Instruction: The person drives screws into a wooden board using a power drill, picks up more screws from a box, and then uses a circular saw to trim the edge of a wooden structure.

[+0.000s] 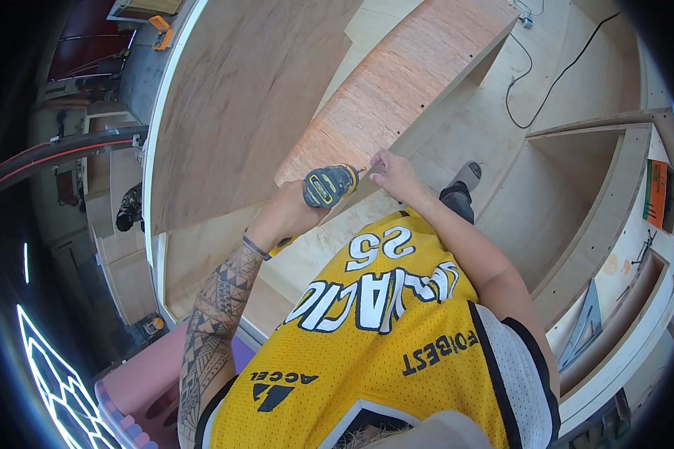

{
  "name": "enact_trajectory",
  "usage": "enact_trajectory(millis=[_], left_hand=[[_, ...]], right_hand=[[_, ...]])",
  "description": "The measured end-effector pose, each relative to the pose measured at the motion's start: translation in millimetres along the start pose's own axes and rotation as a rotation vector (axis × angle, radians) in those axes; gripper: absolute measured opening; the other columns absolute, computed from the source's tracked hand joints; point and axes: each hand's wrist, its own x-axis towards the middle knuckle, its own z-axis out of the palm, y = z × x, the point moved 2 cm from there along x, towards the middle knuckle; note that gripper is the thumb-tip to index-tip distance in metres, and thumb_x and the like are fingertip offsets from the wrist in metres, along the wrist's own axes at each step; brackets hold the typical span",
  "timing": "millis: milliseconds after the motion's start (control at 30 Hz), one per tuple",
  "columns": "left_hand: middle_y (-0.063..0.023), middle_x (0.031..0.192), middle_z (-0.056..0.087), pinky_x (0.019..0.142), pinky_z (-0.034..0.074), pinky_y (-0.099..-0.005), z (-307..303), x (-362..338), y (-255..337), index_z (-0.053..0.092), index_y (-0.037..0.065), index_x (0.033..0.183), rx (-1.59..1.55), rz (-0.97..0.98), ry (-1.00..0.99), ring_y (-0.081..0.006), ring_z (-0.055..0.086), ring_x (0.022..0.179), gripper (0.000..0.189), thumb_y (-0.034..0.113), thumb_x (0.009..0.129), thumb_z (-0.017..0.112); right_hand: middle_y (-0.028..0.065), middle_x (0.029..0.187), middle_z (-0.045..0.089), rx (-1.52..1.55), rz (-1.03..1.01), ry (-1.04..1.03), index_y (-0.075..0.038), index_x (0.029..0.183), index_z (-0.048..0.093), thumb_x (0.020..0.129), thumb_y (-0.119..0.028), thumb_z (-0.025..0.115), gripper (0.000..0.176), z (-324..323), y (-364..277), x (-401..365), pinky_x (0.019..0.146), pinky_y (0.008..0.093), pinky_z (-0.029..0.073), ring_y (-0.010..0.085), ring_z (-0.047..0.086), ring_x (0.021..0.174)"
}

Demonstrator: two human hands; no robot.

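Note:
My left hand (288,209) is wrapped round the grip of a yellow-and-black cordless drill (331,185). The drill's front end points right, at the near edge of a long reddish plywood panel (397,78). Just past the tip, my right hand (397,178) is at that same edge, its thumb and fingertips curled close together. Whatever they pinch, if anything, is too small to make out. Several small dark holes or screw heads run along the panel's right edge.
A larger plywood sheet (240,97) stands to the left. On the right is an open plywood cabinet carcass (554,179) with a metal square (580,325) beside it. A black cable (550,101) trails across the wood behind. A person (131,206) is partly visible at far left.

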Motion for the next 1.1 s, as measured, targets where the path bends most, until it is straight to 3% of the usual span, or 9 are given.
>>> enact_trajectory(millis=[400,500,600,767,867,933,967,1033,1100], left_hand=[[-0.0172,0.108,0.079,0.084,0.062,-0.0421,-23.8,-7.4,0.6,0.072,0.001,0.122,0.022,-0.051,-0.044,-0.0301,0.077,0.095,0.038,0.018,0.088,0.076],[-0.0136,0.097,0.077,0.073,0.062,-0.0394,-23.8,-13.0,-6.4,0.072,0.0,0.116,-0.047,-0.032,0.024,-0.0247,0.076,0.081,0.033,0.018,0.088,0.076],[-0.0173,0.094,0.076,0.071,0.061,-0.0424,-26.6,-20.8,-5.3,0.071,0.001,0.119,-0.137,-0.121,-0.006,-0.0304,0.077,0.08,0.037,0.019,0.087,0.076],[-0.006,0.075,0.068,0.051,0.051,-0.0333,-27.1,-20.7,-14.4,0.07,0.001,0.108,-0.307,-0.146,0.035,-0.0162,0.065,0.053,0.025,0.016,0.088,0.076],[-0.0013,0.068,0.063,0.047,0.045,-0.0288,-35.0,-15.9,-15.2,0.07,0.002,0.104,-0.525,-0.073,0.065,-0.0104,0.057,0.048,0.018,0.013,0.09,0.075],[0.0013,0.064,0.06,0.045,0.041,-0.0265,-36.7,-5.0,1.6,0.071,0.002,0.104,-0.583,-0.05,0.105,-0.0078,0.052,0.046,0.016,0.012,0.092,0.075],[0.0006,0.069,0.062,0.046,0.042,-0.0261,-37.3,6.3,8.5,0.07,0.001,0.107,-0.598,-0.02,0.104,-0.008,0.054,0.048,0.019,0.011,0.092,0.076],[0.0005,0.074,0.063,0.046,0.042,-0.0259,-32.2,32.2,26.8,0.07,0.0,0.108,-0.614,0.025,0.104,-0.0079,0.055,0.049,0.02,0.011,0.093,0.077],[0.0008,0.073,0.063,0.046,0.042,-0.026,-17.3,66.3,39.8,0.07,0.0,0.107,-0.596,0.069,0.117,-0.0078,0.054,0.049,0.019,0.012,0.093,0.077]], right_hand=[[0.0197,0.105,0.076,-0.116,-0.121,0.027,-0.006,0.112,0.069,0.087,-0.016,0.082,0.03,11.4,0.0,15.0,0.089,0.0501,0.057,0.0404,0.073,0.104],[0.0189,0.1,0.076,-0.081,-0.145,0.022,-0.005,0.105,0.072,0.087,-0.017,0.081,0.024,12.7,-1.0,20.8,0.086,0.0498,0.057,0.0394,0.073,0.099],[0.0194,0.094,0.076,-0.081,-0.133,0.016,-0.004,0.103,0.076,0.09,-0.02,0.078,0.021,15.3,-5.5,22.3,0.083,0.0493,0.057,0.0383,0.074,0.095],[0.0208,0.093,0.075,-0.115,-0.214,0.043,-0.003,0.102,0.079,0.094,-0.025,0.073,0.024,17.8,4.9,30.2,0.08,0.0485,0.057,0.0373,0.074,0.091],[0.0212,0.095,0.076,0.109,-0.151,0.11,-0.003,0.102,0.079,0.096,-0.026,0.072,0.025,7.7,7.1,30.9,0.079,0.0477,0.057,0.0376,0.074,0.09],[0.0234,0.095,0.075,0.245,-0.105,0.561,-0.002,0.105,0.079,0.099,-0.027,0.07,0.028,-16.3,8.2,25.5,0.078,0.0448,0.056,0.0345,0.074,0.088],[0.0234,0.095,0.075,0.24,-0.106,0.566,-0.002,0.105,0.079,0.099,-0.027,0.07,0.028,-30.0,9.7,25.6,0.078,0.0448,0.056,0.0345,0.074,0.088],[0.02,0.093,0.077,0.333,0.28,0.638,-0.002,0.106,0.08,0.102,-0.03,0.069,0.031,-63.7,39.5,24.0,0.078,0.0418,0.055,0.0274,0.072,0.084],[0.0155,0.09,0.077,0.438,0.28,0.739,-0.002,0.106,0.08,0.102,-0.033,0.07,0.033,-78.4,74.4,24.5,0.077,0.0403,0.053,0.0241,0.069,0.081]])
